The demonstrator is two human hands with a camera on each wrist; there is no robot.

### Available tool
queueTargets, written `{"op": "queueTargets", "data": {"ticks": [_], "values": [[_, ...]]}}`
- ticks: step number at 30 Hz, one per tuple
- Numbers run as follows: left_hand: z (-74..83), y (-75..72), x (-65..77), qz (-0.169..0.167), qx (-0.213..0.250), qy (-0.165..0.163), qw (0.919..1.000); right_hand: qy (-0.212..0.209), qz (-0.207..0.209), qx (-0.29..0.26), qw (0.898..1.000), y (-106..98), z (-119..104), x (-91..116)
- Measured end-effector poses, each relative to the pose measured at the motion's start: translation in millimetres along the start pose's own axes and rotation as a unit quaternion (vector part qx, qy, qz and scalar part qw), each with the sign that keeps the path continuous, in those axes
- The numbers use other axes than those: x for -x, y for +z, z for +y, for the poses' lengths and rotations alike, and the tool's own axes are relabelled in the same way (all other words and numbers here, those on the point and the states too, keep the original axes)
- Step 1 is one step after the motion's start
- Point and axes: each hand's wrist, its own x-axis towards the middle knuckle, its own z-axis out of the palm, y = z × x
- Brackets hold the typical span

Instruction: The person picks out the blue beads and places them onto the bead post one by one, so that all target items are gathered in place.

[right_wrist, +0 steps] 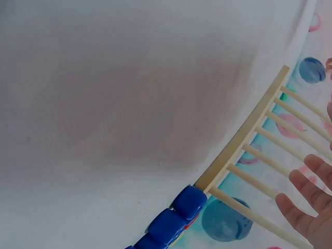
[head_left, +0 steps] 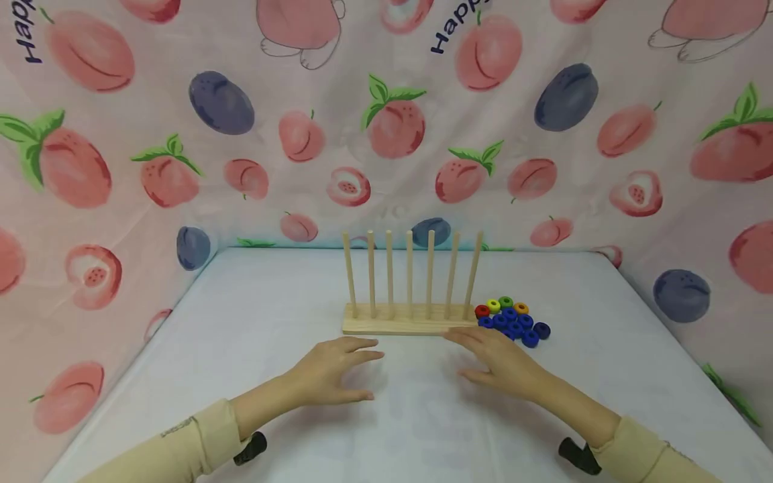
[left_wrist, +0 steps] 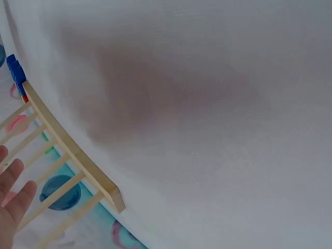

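Note:
Several upright wooden pegs stand in a row on a pale wooden base (head_left: 398, 327), with no rings on them. Right of the base lies a pile of small rings: mostly blue rings (head_left: 515, 328), plus a red ring (head_left: 482, 311), a yellow ring (head_left: 494, 306), a green ring (head_left: 506, 302) and an orange ring (head_left: 521, 308). My left hand (head_left: 332, 369) hovers over the table before the base's left end, fingers extended, holding nothing. Held the same way, my right hand (head_left: 498, 359) is near the base's right end and hides part of the pile's front edge.
A white cloth (head_left: 410, 436) covers the table. Behind and at both sides hangs a fruit-printed curtain (head_left: 362, 40). Both wrists carry a black strap piece (head_left: 250, 448) below beige sleeves. In the right wrist view, blue rings (right_wrist: 166, 225) touch or nearly touch the base's end.

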Motion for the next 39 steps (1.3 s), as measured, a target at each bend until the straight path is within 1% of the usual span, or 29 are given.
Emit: {"op": "queueTargets", "data": {"ticks": [2, 7, 13, 19, 22, 24, 27, 31, 35, 39], "values": [[-1.7, -0.5, 1.6, 0.010, -0.004, 0.003, 0.9999, 0.000, 0.007, 0.005, 1.000, 0, 1, 0], [-6.8, -5.8, 4.9, 0.026, -0.007, -0.005, 0.9996, 0.011, 0.024, 0.005, 1.000, -4, 5, 0], [-13.6, -12.6, 9.1, 0.040, -0.003, -0.037, 0.9985, 0.024, 0.047, -0.001, 0.999, -9, 15, 5], [-18.9, -19.8, 15.8, 0.080, 0.003, -0.064, 0.9947, 0.043, 0.056, -0.020, 0.997, -13, 27, 13], [-21.4, -21.5, 17.6, 0.097, 0.002, -0.070, 0.9928, 0.048, 0.060, -0.020, 0.997, -18, 36, 19], [-23.4, -21.9, 18.6, 0.102, 0.001, -0.071, 0.9923, 0.050, 0.061, -0.023, 0.997, -21, 42, 23], [-26.9, -22.3, 22.1, 0.098, 0.003, -0.066, 0.9930, 0.055, 0.068, -0.028, 0.996, -24, 49, 27], [-32.0, -16.8, 26.5, 0.067, 0.001, -0.070, 0.9953, 0.088, 0.063, -0.035, 0.994, -26, 57, 33], [-36.4, -8.9, 29.4, 0.035, -0.007, -0.098, 0.9946, 0.112, 0.043, -0.035, 0.992, -25, 66, 35], [-43.3, -4.5, 26.3, 0.027, -0.007, -0.133, 0.9908, 0.126, 0.042, -0.036, 0.990, -25, 78, 39]]}}
